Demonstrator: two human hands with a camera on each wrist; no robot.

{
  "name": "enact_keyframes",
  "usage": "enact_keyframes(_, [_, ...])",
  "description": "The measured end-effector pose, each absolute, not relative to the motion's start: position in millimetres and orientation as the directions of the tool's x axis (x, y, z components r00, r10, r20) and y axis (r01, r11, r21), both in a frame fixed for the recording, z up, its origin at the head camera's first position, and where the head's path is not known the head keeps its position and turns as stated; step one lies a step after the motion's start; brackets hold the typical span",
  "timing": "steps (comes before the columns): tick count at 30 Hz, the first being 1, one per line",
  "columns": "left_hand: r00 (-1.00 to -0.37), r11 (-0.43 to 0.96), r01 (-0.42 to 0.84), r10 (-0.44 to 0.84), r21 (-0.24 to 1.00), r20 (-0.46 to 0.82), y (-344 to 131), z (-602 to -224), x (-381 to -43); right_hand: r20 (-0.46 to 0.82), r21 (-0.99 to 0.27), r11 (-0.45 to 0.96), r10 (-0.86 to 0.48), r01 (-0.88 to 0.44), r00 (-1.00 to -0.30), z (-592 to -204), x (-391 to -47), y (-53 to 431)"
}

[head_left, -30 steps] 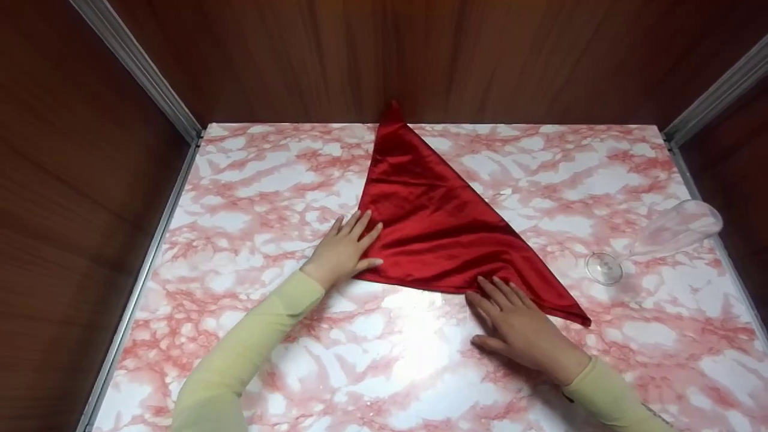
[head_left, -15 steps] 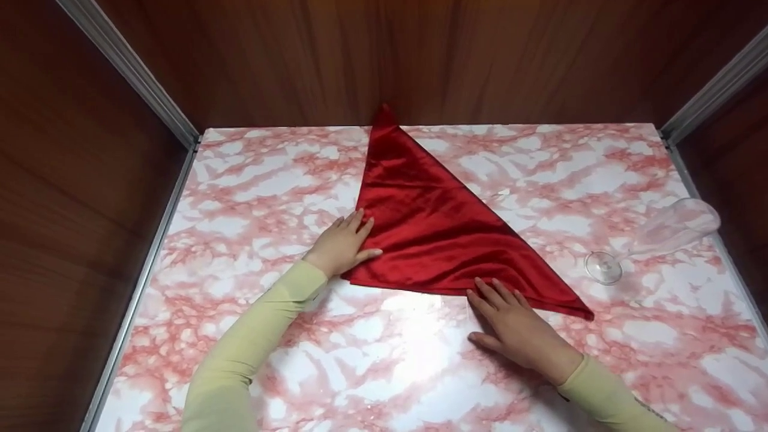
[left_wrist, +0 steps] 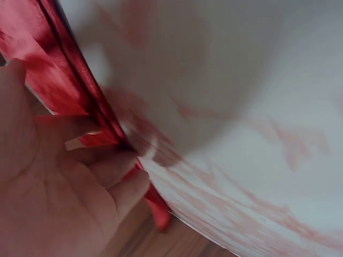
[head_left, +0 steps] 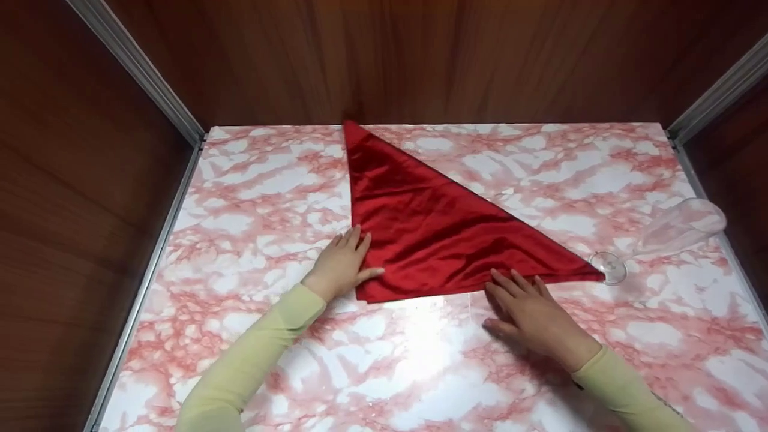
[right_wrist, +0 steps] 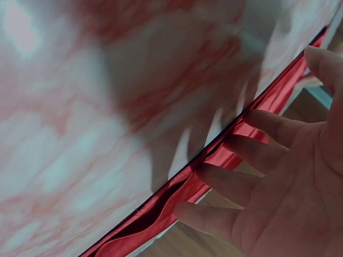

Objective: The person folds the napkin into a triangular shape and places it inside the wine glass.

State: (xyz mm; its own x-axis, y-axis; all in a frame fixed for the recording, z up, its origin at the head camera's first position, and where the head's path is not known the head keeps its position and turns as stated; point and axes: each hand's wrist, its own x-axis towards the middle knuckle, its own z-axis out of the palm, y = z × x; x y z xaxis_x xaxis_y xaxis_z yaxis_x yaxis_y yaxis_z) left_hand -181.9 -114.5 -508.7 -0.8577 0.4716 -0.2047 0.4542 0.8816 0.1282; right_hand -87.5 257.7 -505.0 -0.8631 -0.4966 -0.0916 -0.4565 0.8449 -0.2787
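A red satin cloth napkin (head_left: pixel 420 222), folded into a triangle, lies on the table with creases across its middle. Its far corner reaches the back wall and its right corner overlaps the foot of the glass. My left hand (head_left: pixel 337 264) rests with extended fingers on the cloth's left edge, thumb spread along the lower left corner. On the front edge, my right hand (head_left: pixel 534 318) touches the cloth with spread fingertips. The right wrist view shows layered edges of the red cloth (right_wrist: pixel 214 155) under these fingers. In the left wrist view, fingers (left_wrist: pixel 115 171) lie along the cloth's edge.
A clear stemmed glass (head_left: pixel 681 228) lies on its side at the right, its round foot toward the cloth. Brown wood-grain panels (head_left: pixel 450 60) with metal corner strips (head_left: pixel 141 66) enclose the marbled red-and-white table (head_left: pixel 252 180) at the back and sides.
The napkin has turned counterclockwise: its far corner has shifted left, its right corner up to the glass's foot. My right hand has moved slightly up and right; the left hand has moved slightly down.
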Motion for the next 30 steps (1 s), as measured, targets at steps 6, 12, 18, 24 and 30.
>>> enact_keyframes(6, [-0.872, 0.892, 0.427, 0.45, 0.148, -0.191, -106.5, -509.1, -153.3, -0.068, -0.266, 0.854, -0.48, -0.448, -0.875, -504.2, -99.0, 267.0])
enact_keyframes(12, [-0.873, 0.881, 0.45, 0.468, 0.147, -0.133, -93.9, -510.9, -126.8, -0.039, -0.236, 0.857, -0.48, -0.458, -0.877, -501.2, -113.7, 279.1])
enact_keyframes(18, [-0.858, 0.862, 0.487, 0.503, 0.142, -0.103, -77.5, -511.6, -105.9, -0.09, -0.237, 0.88, -0.443, -0.413, -0.892, -498.5, -129.8, 290.1])
enact_keyframes(24, [-0.831, 0.834, 0.543, 0.551, 0.096, -0.083, -59.7, -512.7, -87.0, -0.134, -0.225, 0.901, -0.405, -0.371, -0.904, -496.3, -147.7, 301.5])
enact_keyframes(30, [-0.811, 0.818, 0.56, 0.574, 0.132, -0.112, -43.3, -511.8, -74.8, -0.156, -0.215, 0.912, -0.385, -0.349, -0.91, -495.0, -156.7, 305.7])
